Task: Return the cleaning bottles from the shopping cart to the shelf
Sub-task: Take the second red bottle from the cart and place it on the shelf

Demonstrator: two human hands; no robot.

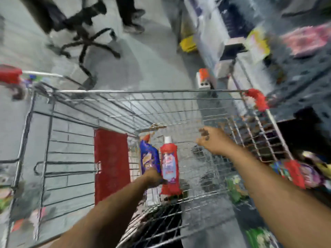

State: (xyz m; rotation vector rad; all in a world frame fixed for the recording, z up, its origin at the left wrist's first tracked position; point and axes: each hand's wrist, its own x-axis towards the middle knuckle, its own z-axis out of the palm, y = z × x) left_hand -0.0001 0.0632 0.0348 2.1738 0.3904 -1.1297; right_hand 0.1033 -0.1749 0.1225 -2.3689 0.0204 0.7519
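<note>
A wire shopping cart (161, 92) fills the middle of the blurred view. Inside it stand two cleaning bottles side by side: a blue bottle (148, 156) with an orange cap and a red bottle (169, 163) with a white cap. My left hand (153, 178) reaches into the cart and is closed around the lower part of the blue bottle, touching the red one. My right hand (211, 140) hovers above the cart's right half with fingers spread, holding nothing. The shelf (304, 83) runs along the right side.
A red child-seat flap (111, 163) hangs at the cart's left. A black office chair base (87, 43) and a person's feet (133, 27) stand on the floor beyond. A second cart's red handle (9, 74) shows at far left. Colourful packets lie on the right.
</note>
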